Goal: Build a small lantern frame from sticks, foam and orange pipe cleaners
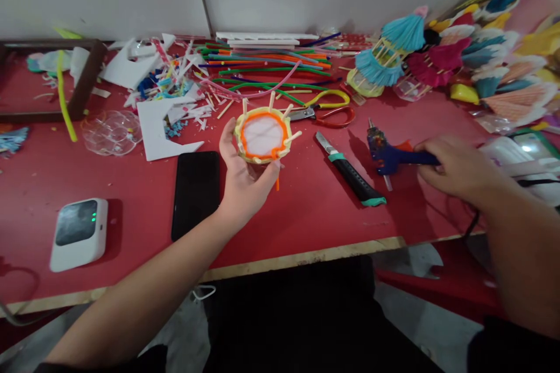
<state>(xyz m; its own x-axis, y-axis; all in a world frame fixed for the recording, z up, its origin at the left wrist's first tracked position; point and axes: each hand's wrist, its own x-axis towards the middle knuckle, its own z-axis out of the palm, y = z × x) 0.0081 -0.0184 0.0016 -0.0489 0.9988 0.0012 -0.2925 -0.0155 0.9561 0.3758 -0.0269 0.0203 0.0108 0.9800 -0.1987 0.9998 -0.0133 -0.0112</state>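
Observation:
Between the fingers and thumb of my left hand (245,178) is a small round craft base (263,135), raised above the table. Its rim is pale yellow, an orange pipe cleaner rings the white middle, and several short wooden sticks stand out from the edge. A loose orange end hangs below it. On the right, my right hand (455,166) is closed around the handle of a dark blue hot glue gun (387,154). The glue gun's nozzle points up, and a clear glue stick (388,183) pokes out underneath.
A utility knife (350,172) lies between my hands, with scissors (326,109) behind it. A black phone (195,195) and a white device (79,233) are at left. Pipe cleaners (266,64) and foam scraps (153,128) line the back. Blue-roofed craft pavilions (380,67) stand back right.

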